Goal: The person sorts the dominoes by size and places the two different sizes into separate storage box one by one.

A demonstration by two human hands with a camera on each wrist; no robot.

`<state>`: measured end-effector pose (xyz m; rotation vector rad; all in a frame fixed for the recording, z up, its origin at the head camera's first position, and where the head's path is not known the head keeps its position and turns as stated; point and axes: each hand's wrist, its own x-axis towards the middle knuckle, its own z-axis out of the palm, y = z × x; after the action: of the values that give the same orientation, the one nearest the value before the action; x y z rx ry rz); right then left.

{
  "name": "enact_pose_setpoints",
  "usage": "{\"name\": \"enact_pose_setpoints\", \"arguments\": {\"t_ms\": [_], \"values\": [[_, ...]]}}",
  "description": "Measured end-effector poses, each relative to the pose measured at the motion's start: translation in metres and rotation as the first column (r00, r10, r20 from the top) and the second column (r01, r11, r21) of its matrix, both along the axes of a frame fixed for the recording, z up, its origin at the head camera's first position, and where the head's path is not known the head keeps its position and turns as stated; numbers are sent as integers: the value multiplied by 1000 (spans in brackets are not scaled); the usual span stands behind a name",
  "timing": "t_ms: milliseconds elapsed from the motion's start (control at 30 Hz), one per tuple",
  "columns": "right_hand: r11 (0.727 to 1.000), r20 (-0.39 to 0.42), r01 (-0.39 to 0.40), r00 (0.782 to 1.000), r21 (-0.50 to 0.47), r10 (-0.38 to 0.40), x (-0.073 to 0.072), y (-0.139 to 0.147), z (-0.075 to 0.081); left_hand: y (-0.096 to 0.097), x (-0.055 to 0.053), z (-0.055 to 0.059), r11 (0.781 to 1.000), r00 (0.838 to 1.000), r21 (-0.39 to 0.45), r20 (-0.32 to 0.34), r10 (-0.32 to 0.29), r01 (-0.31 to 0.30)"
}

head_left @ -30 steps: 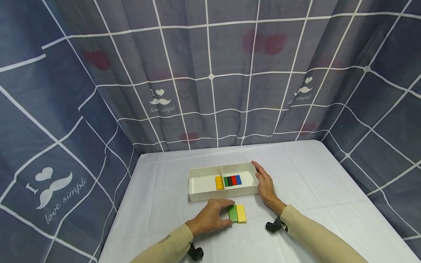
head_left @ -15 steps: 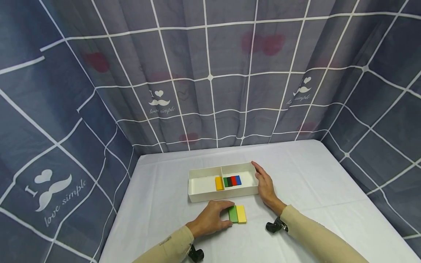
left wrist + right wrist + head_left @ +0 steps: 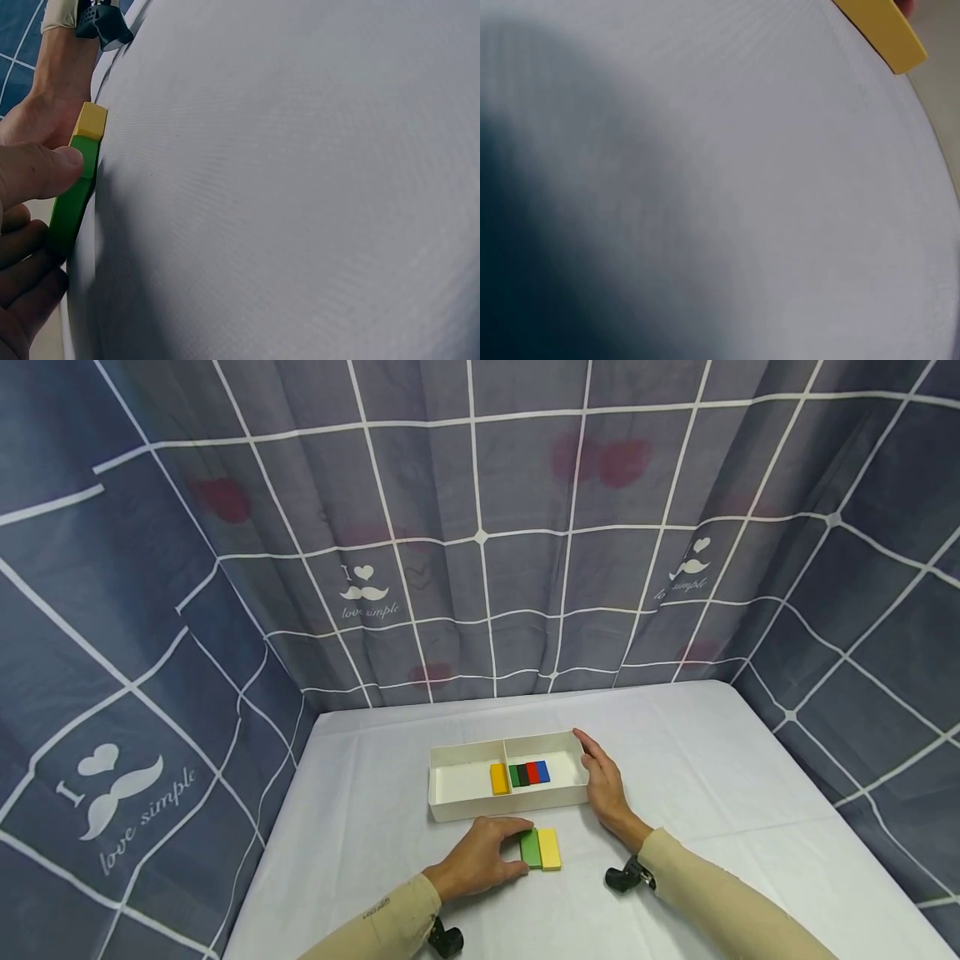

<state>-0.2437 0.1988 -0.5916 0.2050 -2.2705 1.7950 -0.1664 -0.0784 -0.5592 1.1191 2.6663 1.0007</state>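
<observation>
My left hand point(image 3: 480, 857) grips a flat green block point(image 3: 530, 849) lengthwise, thumb at its near end and fingers at its far end. Flush against its right side lies a yellow block point(image 3: 550, 849), like a domino in shape. The left wrist view has the thumb on the green block point(image 3: 73, 196). At the right end of a white two-part box point(image 3: 487, 810), my right hand point(image 3: 609, 789) rests with straight fingers along the end wall. A corner of the yellow block point(image 3: 885, 34) shows in the right wrist view; the right hand is out of sight there.
In the box's left compartment, an orange-yellow block point(image 3: 499, 779) leans by the divider point(image 3: 507, 756). Small green, black, red point(image 3: 532, 772) and blue pieces form a row in the right one. A white cloth point(image 3: 360, 827) covers the table, with grid-patterned curtains point(image 3: 420, 568) around.
</observation>
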Motion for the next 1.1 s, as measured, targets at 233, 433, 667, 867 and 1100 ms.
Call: {"name": "enact_pose_setpoints", "arguments": {"t_ms": [233, 433, 667, 867, 1100], "values": [[1000, 13, 5, 1000, 20, -6, 1, -1, 1, -1, -2, 0, 1000, 1000, 15, 26, 6, -7], [1000, -5, 7, 1000, 15, -7, 1, -1, 1, -2, -4, 7, 999, 1000, 33, 20, -4, 4], [1000, 2, 9, 1000, 10, -9, 0, 0, 0, -4, -4, 20, 999, 999, 34, 41, 7, -8], [1000, -3, 13, 1000, 22, -13, 0, -1, 1, -6, -7, 33, 999, 1000, 39, -6, -5, 6], [999, 11, 11, 1000, 33, -11, 0, 0, 0, -9, -12, 52, 999, 998, 24, -44, -45, 46]]}}
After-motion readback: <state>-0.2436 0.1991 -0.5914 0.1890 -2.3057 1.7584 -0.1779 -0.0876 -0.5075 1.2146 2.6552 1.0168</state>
